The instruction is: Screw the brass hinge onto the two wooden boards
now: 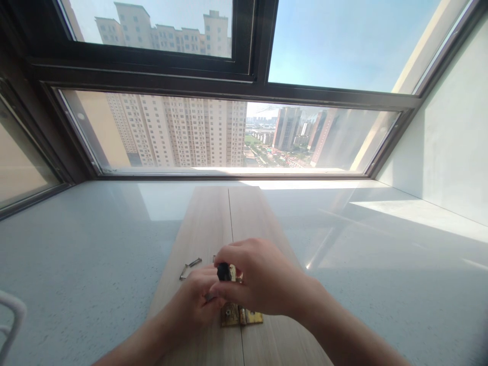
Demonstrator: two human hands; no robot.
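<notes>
Two pale wooden boards lie side by side on the sill, with a dark seam between them. A worn brass hinge spans the seam, partly covered by my hands. My right hand is closed around a small black-ended tool over the hinge. Beside it, my left hand has its fingers bent together at the hinge's left side; what they hold, if anything, is hidden. Several small metal screws lie on the left board just beyond my left hand.
A speckled pale sill surrounds the boards. Dark window frames stand at the back, with tall buildings outside. A white curved tube is at the lower left edge. A white wall rises on the right.
</notes>
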